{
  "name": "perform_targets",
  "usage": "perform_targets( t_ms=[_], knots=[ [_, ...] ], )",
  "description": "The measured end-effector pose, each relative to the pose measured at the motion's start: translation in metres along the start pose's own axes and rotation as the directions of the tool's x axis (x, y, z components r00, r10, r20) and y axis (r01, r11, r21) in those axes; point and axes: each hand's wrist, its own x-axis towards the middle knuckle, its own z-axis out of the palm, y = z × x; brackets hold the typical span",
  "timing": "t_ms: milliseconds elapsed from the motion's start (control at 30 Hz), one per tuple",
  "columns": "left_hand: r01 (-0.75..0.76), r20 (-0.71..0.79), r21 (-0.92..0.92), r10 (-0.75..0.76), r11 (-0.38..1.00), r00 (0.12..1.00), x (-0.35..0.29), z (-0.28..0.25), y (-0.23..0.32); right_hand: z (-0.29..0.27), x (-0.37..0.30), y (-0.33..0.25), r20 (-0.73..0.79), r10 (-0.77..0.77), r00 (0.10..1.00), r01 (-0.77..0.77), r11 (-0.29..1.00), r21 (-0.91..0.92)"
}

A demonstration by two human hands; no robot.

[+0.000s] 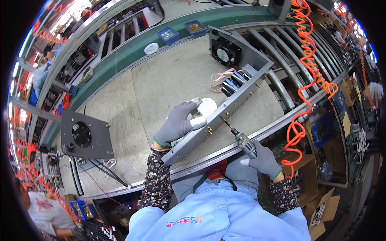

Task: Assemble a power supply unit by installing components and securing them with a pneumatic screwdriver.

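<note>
My right hand (263,158) grips the screwdriver (243,140), its bit pointing up-left into the chassis rail (217,122); left fingers (187,110) clasp the white part (206,107).

We're looking down on a factory assembly line here. A long work surface (161,88) runs beside a green conveyor belt (132,50) and a metal roller track (281,52). At centre sits an open grey metal chassis (225,108) with a cooling fan (226,53), and a second fan unit (85,134) waits at left. Blue parts bins (169,35) sit at the top, a coiled orange air hose (309,60) hangs at right, cardboard boxes (317,209) lie lower right, and other workers stand along the left edge.
</note>
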Motion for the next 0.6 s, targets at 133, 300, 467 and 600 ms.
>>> perform_targets(
  t_ms=[133, 300, 467, 600],
  knots=[
    [0.003, -0.035, -0.016, -0.003, 1.0, 0.999, -0.005, -0.004, -0.003, 0.004, 0.003, -0.002, -0.036, -0.128, 0.991, 0.128, 0.992, 0.012],
    [-0.075, -0.405, -0.421, -0.113, 0.904, 0.907, -0.026, 0.002, -0.004, 0.003, -0.008, 0.006, -0.086, -0.109, 0.99, 0.122, 0.978, 0.169],
    [0.183, -0.81, -0.374, -0.416, 0.909, 0.412, -0.141, -0.014, -0.036, -0.018, -0.004, 0.045, -0.033, 0.055, 0.998, -0.033, 0.88, 0.474],
    [0.953, -0.893, -0.023, -0.435, 0.302, 0.117, -0.246, 0.016, -0.09, -0.052, 0.009, 0.056, -0.131, 0.215, 0.968, -0.118, 0.847, 0.518]
  ],
)
